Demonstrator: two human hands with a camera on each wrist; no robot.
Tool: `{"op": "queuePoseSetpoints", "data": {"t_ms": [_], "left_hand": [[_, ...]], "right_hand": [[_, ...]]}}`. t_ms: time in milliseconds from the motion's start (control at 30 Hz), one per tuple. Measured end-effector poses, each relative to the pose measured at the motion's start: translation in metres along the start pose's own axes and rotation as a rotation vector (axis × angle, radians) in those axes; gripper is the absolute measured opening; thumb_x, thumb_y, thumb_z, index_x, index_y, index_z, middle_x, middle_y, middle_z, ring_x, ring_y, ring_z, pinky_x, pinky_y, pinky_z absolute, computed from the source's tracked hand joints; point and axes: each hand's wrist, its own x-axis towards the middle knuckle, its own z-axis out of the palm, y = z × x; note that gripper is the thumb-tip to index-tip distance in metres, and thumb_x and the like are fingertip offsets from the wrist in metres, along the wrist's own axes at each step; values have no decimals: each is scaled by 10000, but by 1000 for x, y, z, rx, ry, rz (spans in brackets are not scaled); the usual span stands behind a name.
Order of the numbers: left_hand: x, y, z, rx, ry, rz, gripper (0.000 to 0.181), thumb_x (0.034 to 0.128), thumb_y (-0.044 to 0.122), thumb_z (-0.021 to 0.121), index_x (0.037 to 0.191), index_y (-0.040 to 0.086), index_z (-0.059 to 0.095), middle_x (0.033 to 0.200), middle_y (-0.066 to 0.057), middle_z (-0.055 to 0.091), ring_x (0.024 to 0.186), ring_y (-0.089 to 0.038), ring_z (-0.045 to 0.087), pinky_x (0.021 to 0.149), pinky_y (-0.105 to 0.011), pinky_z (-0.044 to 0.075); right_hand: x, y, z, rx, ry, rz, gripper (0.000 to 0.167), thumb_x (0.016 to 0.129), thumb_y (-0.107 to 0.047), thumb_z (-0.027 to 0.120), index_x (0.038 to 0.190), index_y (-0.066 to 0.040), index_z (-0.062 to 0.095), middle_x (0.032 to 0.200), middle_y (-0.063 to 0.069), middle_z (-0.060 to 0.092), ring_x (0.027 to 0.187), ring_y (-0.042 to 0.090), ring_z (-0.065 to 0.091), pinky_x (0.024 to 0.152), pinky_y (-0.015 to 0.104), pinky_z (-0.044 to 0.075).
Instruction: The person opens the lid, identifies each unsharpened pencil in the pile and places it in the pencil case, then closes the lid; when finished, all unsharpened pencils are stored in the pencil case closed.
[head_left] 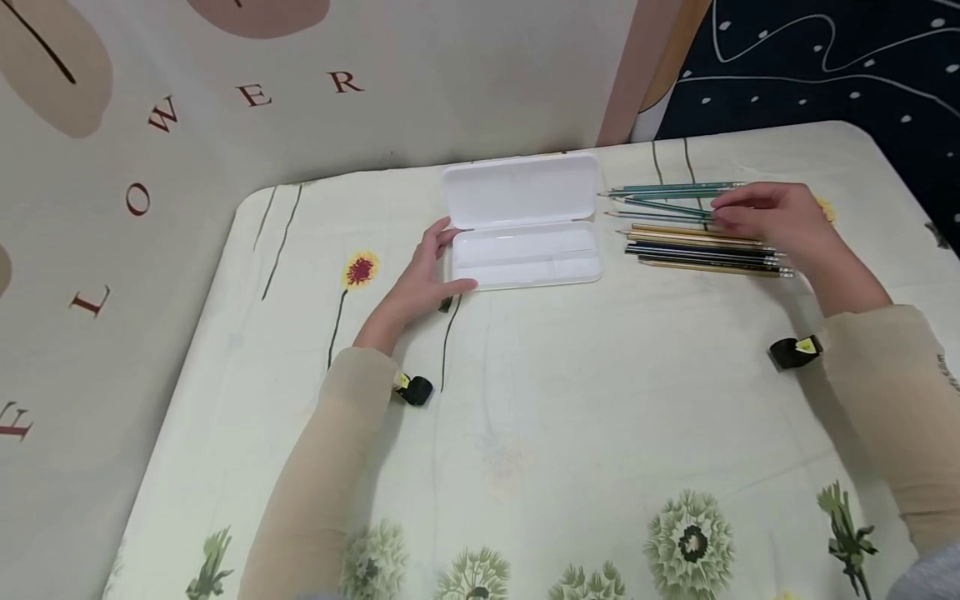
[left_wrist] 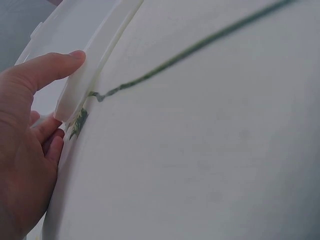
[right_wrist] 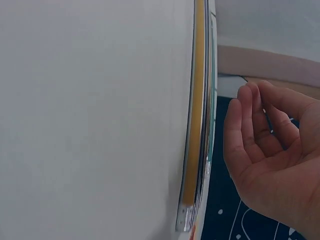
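Observation:
A white pencil case [head_left: 525, 283] lies with its lid [head_left: 522, 190] folded back, and no pencils show inside. My left hand [head_left: 423, 279] grips the case's left end. In the left wrist view, its thumb lies over the rim and other fingers reach beneath the corner. Over the green pencils [head_left: 667, 192] on the right is my right hand [head_left: 776, 221], its loosely bent fingertips close to a slanted green pencil [head_left: 663, 207]. No pencil shows between those fingers in the right wrist view. Yellow pencils [head_left: 690, 234] and dark pencils [head_left: 701, 252] lie in rows just nearer to me.
A flower-printed cloth [head_left: 555, 400] covers the table, with a lettered wall hanging [head_left: 450, 83] behind it. Dark patterned fabric [head_left: 810, 67] hangs at the far right. A black wrist camera [head_left: 795, 352] is strapped on the right wrist, another [head_left: 415, 390] on the left.

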Motion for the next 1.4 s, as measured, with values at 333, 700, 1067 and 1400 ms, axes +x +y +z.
{"op": "queuePoseSetpoints", "data": {"t_ms": [333,700,1067,1400], "left_hand": [[2,-3,0,3,2,4,1022,865,271,786,1592,215,70,1616,-2,305,1529,-190,235,1284,-366,177],[2,-3,0,11,-2,4,1022,867,254,784,1592,207,65,1617,-20,299,1527,-202,239,1283,-362,185],[1,0,0,11,-5,6,1023,868,245,782,1593,204,62,1617,-31,297,1526,-207,239,1284,-370,179],[0,0,0,10,-2,-3,1013,873,253,777,1592,211,66,1617,-18,300,1527,-209,237,1283,-377,179]], "right_hand": [[-9,12,-25,-22,45,8,229,931,-254,697,1154,-213,731,904,-249,669,789,-80,674,680,59,538],[-15,21,-41,9,78,53,120,935,-247,696,1045,-271,736,908,-237,650,790,-94,648,670,65,539],[-15,30,-47,28,107,115,140,956,-182,663,941,-309,721,916,-227,615,772,-103,638,672,88,557],[-12,35,-50,25,98,120,223,958,-159,654,866,-353,715,874,-247,614,743,-104,645,658,97,559]]}}
